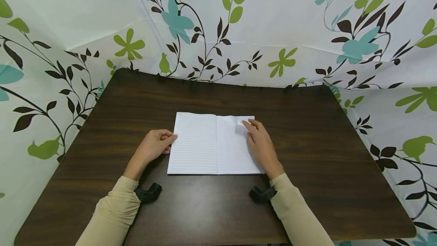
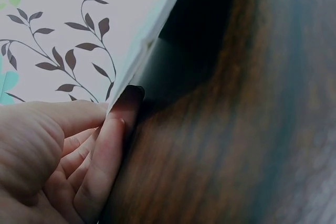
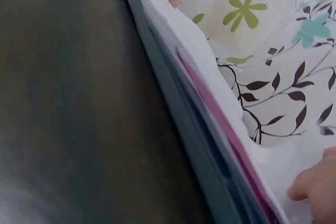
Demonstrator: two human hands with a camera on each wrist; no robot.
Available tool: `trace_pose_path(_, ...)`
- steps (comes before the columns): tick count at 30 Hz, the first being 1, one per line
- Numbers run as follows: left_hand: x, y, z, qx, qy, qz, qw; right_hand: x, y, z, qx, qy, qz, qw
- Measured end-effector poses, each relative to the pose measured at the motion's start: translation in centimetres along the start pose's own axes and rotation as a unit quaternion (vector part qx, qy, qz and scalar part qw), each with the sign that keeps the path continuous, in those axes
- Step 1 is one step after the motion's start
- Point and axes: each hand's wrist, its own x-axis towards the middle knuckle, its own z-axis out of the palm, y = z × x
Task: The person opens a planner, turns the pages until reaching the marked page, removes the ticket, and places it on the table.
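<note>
An open lined notebook [image 1: 194, 147] lies on the dark table. The left hand [image 1: 155, 145] pinches its left edge; in the left wrist view the thumb and fingers of that hand [image 2: 79, 150] hold the page edge. Over the upper right page is the right hand [image 1: 262, 145], its fingers bent at a small white paper piece [image 1: 241, 120]; whether they grip it cannot be told. In the right wrist view, the notebook's edge [image 3: 210, 108] shows layered pages with a pink strip, and part of the right hand [image 3: 317, 187] is at the lower right.
The brown wooden table [image 1: 307, 143] extends around the notebook on all sides. A white cloth [image 1: 273, 22] with leaf and flower prints hangs behind and beside it. Dark bands [image 1: 148, 193] are on both wrists.
</note>
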Motion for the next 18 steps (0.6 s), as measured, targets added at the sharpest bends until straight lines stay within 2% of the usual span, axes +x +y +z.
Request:
trace_pose_path(3, 0.10, -0.05, 0.00, 0.000, 0.000, 0.000, 1.0000, -0.42, -0.48, -0.16, -0.036, -0.035, -0.039, 0.9980)
trace_pose_path(7, 0.04, -0.06, 0.10, 0.001, 0.000, 0.003, 1.0000, -0.78, -0.99, -0.26, -0.078, -0.035, -0.075, 0.9935)
trace_pose_path(10, 0.02, -0.07, 0.05, 0.002, -0.001, 0.006, 1.0000, -0.62, -1.10, -0.14, -0.073, -0.011, -0.074, 0.9945)
trace_pose_path(13, -0.01, -0.09, -0.09, 0.001, 0.001, 0.002, 1.0000, -0.27, -1.08, 0.10, -0.049, 0.023, -0.055, 0.9970)
trace_pose_path(18, -0.01, -0.12, -0.14, 0.000, -0.003, -0.002, 1.0000, 0.06, -1.04, 0.32, -0.040, 0.079, -0.036, 0.9955)
